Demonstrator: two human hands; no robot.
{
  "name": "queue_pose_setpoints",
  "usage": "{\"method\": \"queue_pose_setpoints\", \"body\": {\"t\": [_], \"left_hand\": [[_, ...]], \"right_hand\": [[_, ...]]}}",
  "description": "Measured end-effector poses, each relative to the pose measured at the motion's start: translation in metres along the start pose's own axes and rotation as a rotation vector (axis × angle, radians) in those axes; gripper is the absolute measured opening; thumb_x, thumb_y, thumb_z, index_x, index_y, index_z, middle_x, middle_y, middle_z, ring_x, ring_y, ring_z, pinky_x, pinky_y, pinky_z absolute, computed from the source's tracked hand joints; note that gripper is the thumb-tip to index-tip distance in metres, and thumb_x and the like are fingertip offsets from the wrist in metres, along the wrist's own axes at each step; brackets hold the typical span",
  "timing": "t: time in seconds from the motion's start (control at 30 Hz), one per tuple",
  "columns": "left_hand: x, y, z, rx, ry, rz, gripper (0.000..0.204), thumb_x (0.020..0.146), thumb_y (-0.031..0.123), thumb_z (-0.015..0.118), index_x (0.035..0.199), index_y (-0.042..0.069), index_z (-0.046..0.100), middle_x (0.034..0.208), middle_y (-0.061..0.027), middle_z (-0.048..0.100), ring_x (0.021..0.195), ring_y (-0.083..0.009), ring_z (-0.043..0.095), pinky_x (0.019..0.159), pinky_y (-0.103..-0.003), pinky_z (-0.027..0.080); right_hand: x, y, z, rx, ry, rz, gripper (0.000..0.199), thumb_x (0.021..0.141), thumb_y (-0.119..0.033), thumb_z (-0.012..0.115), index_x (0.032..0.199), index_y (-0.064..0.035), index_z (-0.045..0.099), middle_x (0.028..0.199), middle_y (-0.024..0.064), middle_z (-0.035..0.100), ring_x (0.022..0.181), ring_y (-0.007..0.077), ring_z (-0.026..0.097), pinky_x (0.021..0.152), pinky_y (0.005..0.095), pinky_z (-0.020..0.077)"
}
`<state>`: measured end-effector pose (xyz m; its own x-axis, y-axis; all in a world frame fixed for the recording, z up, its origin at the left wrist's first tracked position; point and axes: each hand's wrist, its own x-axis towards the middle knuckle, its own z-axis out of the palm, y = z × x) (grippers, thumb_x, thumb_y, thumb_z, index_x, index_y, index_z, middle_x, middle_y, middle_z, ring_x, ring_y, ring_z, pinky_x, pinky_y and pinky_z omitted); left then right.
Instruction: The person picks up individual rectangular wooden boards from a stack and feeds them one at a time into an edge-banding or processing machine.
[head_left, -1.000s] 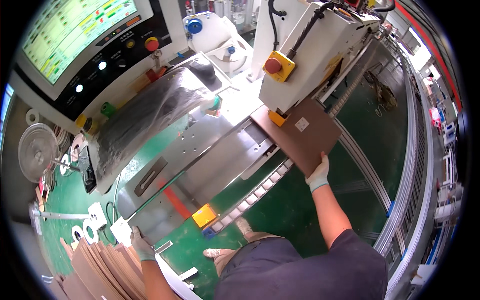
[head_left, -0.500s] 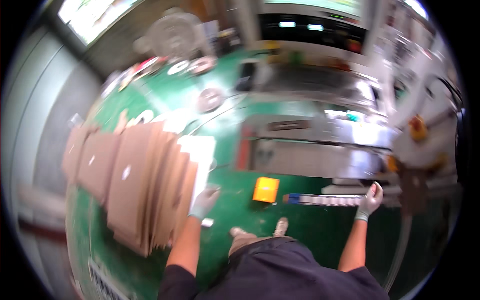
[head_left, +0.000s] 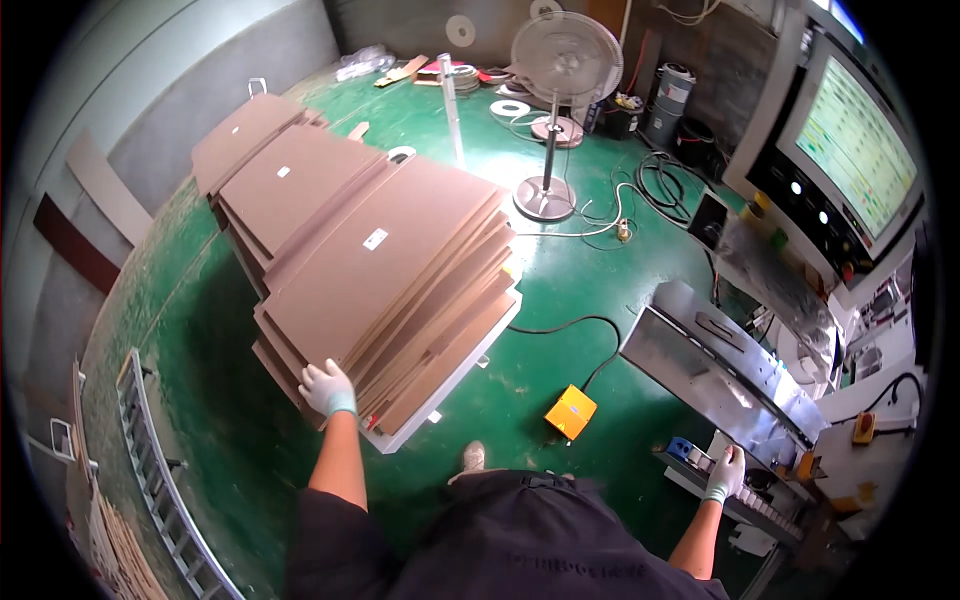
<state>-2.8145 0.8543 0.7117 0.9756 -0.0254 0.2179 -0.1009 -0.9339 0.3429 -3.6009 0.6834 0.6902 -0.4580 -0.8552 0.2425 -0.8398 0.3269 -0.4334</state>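
My left hand (head_left: 328,388), in a white glove, rests at the near corner of a stack of flat brown panels (head_left: 340,270); its fingers are apart and it holds nothing. The panels lie in a slightly uneven pile, with a small white label (head_left: 375,239) on the top one. On the other side, my right hand (head_left: 727,474), also gloved, is closed, fingertips drawn together. Whatever it may pinch is too small to make out. Just beside it is a narrow rack of metal pieces (head_left: 765,510) with a blue end block (head_left: 680,448), below the machine's metal bed (head_left: 690,375).
A yellow foot-pedal box (head_left: 571,412) sits on the green floor, its black cable running back. Further off stand a pedestal fan (head_left: 552,150), coiled hoses (head_left: 665,190) and a machine screen (head_left: 858,145). A metal ladder (head_left: 165,470) lies at the left.
The view has swung left, so the panel stack now sits nearer the middle. My left hand has moved onto the stack's near corner. My right hand stays closed near the rack.
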Motion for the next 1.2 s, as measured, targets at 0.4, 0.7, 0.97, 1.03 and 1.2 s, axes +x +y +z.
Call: {"method": "queue_pose_setpoints", "body": {"t": [0.4,0.7,0.97,1.03,1.2], "left_hand": [[-0.039,-0.051,0.007,-0.075,-0.057,0.533,0.053,0.091,0.025,0.066,0.139,0.005,0.056,0.152,-0.0182,0.047,0.144,-0.0425,0.036,0.12,-0.062,0.021],[0.006,-0.095,0.0,-0.199,-0.297,0.826,0.053,0.084,0.004,0.062,0.137,0.008,0.058,0.149,-0.0177,0.049,0.144,-0.0447,0.035,0.122,-0.059,0.022],[0.015,-0.117,0.0,-0.394,-0.291,0.739,0.047,0.095,0.013,0.061,0.14,0.0,0.053,0.15,-0.0206,0.048,0.144,-0.0428,0.038,0.121,-0.05,0.03],[0.012,-0.122,0.002,-0.584,-0.18,0.586,0.044,0.099,0.015,0.058,0.139,-0.001,0.052,0.146,-0.0207,0.05,0.138,-0.0389,0.044,0.117,-0.046,0.035],[-0.008,-0.126,-0.017,-1.009,-0.272,-0.05,0.036,0.107,0.024,0.052,0.135,0.001,0.055,0.129,-0.0143,0.062,0.117,-0.0238,0.061,0.104,-0.037,0.047]], "right_hand": [[-0.19,-0.399,0.15,0.684,-1.24,-0.376,0.039,0.095,-0.028,0.062,0.12,0.0015,0.068,0.114,0.0153,0.072,0.104,0.0238,0.067,0.092,0.0351,0.052],[-0.397,-0.585,0.185,0.49,-1.581,-0.475,0.071,0.089,-0.062,0.068,0.099,0.0077,0.068,0.082,0.0158,0.071,0.075,0.0247,0.07,0.07,0.0386,0.0555],[-0.36,-0.512,0.187,0.864,-1.766,-0.029,0.049,0.096,-0.046,0.07,0.112,0.0009,0.067,0.096,0.0064,0.067,0.085,0.0174,0.065,0.077,0.0322,0.054],[-0.329,-0.482,0.18,0.864,-1.783,-0.002,0.048,0.097,-0.044,0.069,0.118,-0.0006,0.066,0.103,0.0051,0.066,0.091,0.0169,0.066,0.083,0.0311,0.0534],[-0.272,-0.389,0.148,0.751,-1.761,-0.043,0.037,0.098,-0.038,0.068,0.109,-0.0021,0.068,0.093,0.0021,0.065,0.086,0.0146,0.066,0.08,0.0305,0.0532]]}}
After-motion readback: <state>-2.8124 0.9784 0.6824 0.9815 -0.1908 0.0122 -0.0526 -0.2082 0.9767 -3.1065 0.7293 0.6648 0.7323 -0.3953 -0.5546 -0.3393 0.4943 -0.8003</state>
